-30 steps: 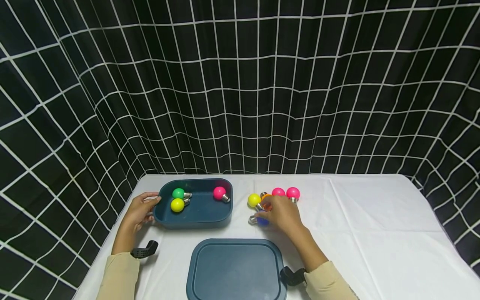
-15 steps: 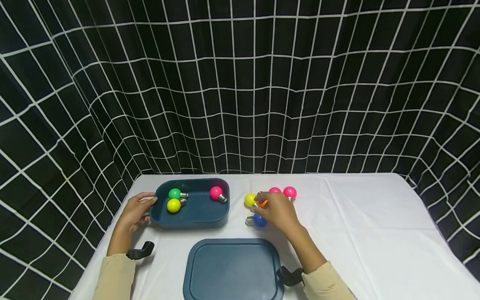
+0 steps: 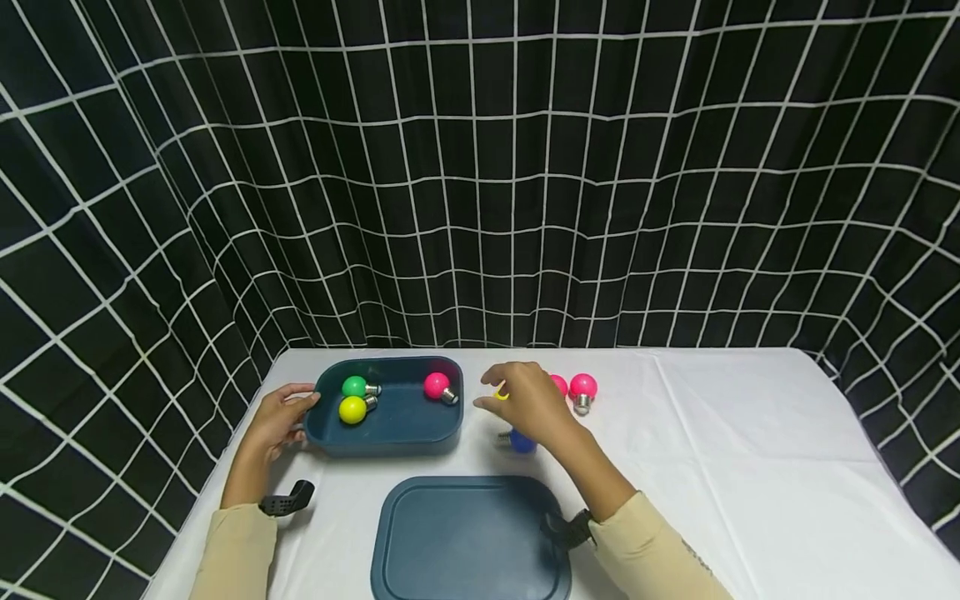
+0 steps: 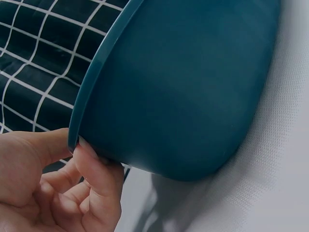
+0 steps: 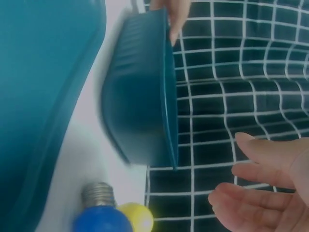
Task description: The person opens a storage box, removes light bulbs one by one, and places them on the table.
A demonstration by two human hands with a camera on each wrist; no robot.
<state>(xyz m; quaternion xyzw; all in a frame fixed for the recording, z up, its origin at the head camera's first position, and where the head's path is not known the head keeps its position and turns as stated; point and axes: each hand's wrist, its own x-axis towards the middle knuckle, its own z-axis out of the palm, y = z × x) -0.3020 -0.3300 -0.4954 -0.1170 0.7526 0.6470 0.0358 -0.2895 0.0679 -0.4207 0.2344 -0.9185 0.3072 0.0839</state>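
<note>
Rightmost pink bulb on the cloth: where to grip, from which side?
Grip the rightmost pink bulb by its round globe, probably best from above and the right: its metal base points toward the bottom of the head view, another pink bulb sits close on its left, and white cloth shows to its right.

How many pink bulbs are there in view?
3. One pink bulb lies inside the container; a second pink bulb and a third, partly covered pink bulb lie on the cloth beside the right hand. Others may be hidden behind it.
</note>
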